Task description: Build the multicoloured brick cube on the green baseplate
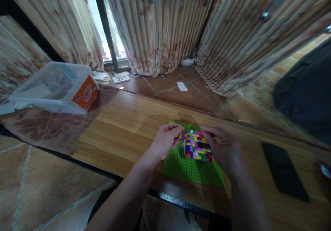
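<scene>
A green studded baseplate (191,170) lies on the wooden table (124,127) in front of me. On it stands a block of many small multicoloured bricks (198,146). My left hand (167,141) is at the block's left side, fingers curled and pinched on something small that looks yellow. My right hand (223,148) rests against the block's right side, its fingers bent around the top corner and holding the block.
A clear plastic box (55,86) with an orange label stands on a brown patterned cloth at the far left. A black phone (284,172) lies on the table at the right. Curtains (160,24), papers and tiled floor lie beyond the table's far edge.
</scene>
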Available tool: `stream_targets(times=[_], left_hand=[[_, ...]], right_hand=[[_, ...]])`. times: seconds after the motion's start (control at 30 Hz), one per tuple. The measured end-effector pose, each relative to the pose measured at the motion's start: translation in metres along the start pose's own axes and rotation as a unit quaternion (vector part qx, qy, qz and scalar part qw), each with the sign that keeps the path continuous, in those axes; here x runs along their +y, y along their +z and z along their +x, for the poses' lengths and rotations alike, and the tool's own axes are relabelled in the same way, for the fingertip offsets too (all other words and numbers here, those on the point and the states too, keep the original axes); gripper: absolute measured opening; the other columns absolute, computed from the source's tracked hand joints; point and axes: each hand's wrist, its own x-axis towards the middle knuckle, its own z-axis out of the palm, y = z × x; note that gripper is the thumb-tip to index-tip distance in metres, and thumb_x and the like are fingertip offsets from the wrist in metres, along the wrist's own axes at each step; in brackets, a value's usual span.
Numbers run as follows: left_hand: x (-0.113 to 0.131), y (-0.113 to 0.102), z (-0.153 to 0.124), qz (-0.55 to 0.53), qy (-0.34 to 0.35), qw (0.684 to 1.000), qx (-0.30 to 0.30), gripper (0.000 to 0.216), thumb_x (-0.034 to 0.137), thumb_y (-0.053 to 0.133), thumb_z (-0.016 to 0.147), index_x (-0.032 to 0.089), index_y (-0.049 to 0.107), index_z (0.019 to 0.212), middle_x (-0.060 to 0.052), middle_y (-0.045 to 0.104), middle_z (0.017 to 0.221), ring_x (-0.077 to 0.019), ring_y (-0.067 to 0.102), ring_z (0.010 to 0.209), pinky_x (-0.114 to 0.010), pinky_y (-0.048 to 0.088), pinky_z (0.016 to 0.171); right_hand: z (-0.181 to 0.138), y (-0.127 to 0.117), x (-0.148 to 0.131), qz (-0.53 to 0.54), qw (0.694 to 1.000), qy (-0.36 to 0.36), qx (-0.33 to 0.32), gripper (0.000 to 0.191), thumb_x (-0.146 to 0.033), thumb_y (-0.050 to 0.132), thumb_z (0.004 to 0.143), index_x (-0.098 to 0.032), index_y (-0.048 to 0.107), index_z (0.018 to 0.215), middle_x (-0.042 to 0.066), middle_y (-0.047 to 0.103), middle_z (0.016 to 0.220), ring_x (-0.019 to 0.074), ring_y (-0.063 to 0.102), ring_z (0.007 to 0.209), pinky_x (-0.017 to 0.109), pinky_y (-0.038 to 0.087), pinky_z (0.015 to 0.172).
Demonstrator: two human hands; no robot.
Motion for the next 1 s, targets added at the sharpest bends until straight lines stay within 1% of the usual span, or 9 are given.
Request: stream_targets(times=[0.13, 0.23, 0.43, 0.6, 0.77, 0.9, 1.0], left_hand=[[-0.001, 0.0, 0.0, -0.001, -0.001, 1.0, 0.001, 0.011, 0.024, 0.063, 0.08, 0.014, 0.06, 0.076, 0.005, 0.048, 0.057, -0.0012, 0.033, 0.037, -0.018, 0.013, 0.039], [-0.001, 0.0, 0.0, 0.002, -0.003, 1.0, 0.003, 0.01, 0.024, 0.062, 0.08, 0.014, 0.06, 0.077, 0.005, 0.049, 0.057, -0.0013, 0.033, 0.037, -0.018, 0.013, 0.039], [-0.002, 0.002, 0.001, 0.006, -0.009, 1.0, 0.002, 0.009, 0.023, 0.06, 0.082, 0.014, 0.062, 0.079, 0.005, 0.048, 0.056, -0.0015, 0.033, 0.036, -0.018, 0.013, 0.039], [-0.005, 0.002, 0.001, 0.008, -0.011, 1.0, 0.004, 0.01, 0.024, 0.063, 0.081, 0.014, 0.063, 0.08, 0.005, 0.049, 0.057, -0.0013, 0.034, 0.037, -0.018, 0.013, 0.04], [-0.006, 0.003, 0.002, 0.004, -0.003, 1.0, 0.004, 0.009, 0.023, 0.063, 0.08, 0.015, 0.06, 0.078, 0.006, 0.049, 0.055, -0.0016, 0.033, 0.036, -0.018, 0.013, 0.039], [-0.004, 0.003, 0.001, -0.021, 0.011, 1.0, 0.008, 0.013, 0.023, 0.064, 0.079, 0.016, 0.053, 0.076, 0.006, 0.05, 0.056, -0.0012, 0.034, 0.036, -0.017, 0.013, 0.038], [-0.002, 0.0, 0.0, -0.053, 0.014, 0.998, -0.01, 0.019, 0.024, 0.067, 0.078, 0.017, 0.051, 0.074, 0.006, 0.05, 0.057, -0.0007, 0.033, 0.037, -0.016, 0.013, 0.038]], right_hand=[[0.0, 0.003, 0.002, 0.036, 0.999, 0.021, 0.03, 0.021, -0.039, 0.063, 0.086, -0.025, 0.077, 0.094, 0.006, 0.077, 0.1, 0.0239, 0.071, 0.095, 0.044, 0.056, 0.088], [0.001, 0.006, 0.004, 0.068, 0.996, 0.043, 0.042, 0.02, -0.038, 0.066, 0.084, -0.024, 0.077, 0.092, 0.006, 0.077, 0.101, 0.0239, 0.071, 0.096, 0.045, 0.056, 0.09], [0.001, 0.009, 0.006, 0.126, 0.986, 0.101, 0.039, 0.023, -0.038, 0.069, 0.081, -0.022, 0.077, 0.095, 0.007, 0.078, 0.1, 0.0241, 0.072, 0.094, 0.046, 0.057, 0.091], [0.003, 0.011, 0.003, 0.153, 0.981, 0.115, 0.039, 0.024, -0.038, 0.072, 0.078, -0.021, 0.077, 0.094, 0.007, 0.078, 0.096, 0.0235, 0.073, 0.089, 0.044, 0.059, 0.087], [0.005, 0.011, -0.002, 0.163, 0.979, 0.114, 0.048, 0.02, -0.036, 0.074, 0.074, -0.021, 0.077, 0.087, 0.006, 0.079, 0.091, 0.0225, 0.074, 0.085, 0.041, 0.061, 0.082], [0.004, 0.012, 0.002, 0.176, 0.976, 0.123, 0.041, 0.024, -0.036, 0.074, 0.075, -0.02, 0.077, 0.093, 0.005, 0.078, 0.086, 0.0211, 0.073, 0.08, 0.04, 0.06, 0.081], [0.002, 0.013, 0.007, 0.175, 0.974, 0.132, 0.05, 0.03, -0.037, 0.074, 0.075, -0.02, 0.076, 0.099, 0.005, 0.077, 0.084, 0.0209, 0.072, 0.077, 0.041, 0.059, 0.081]])
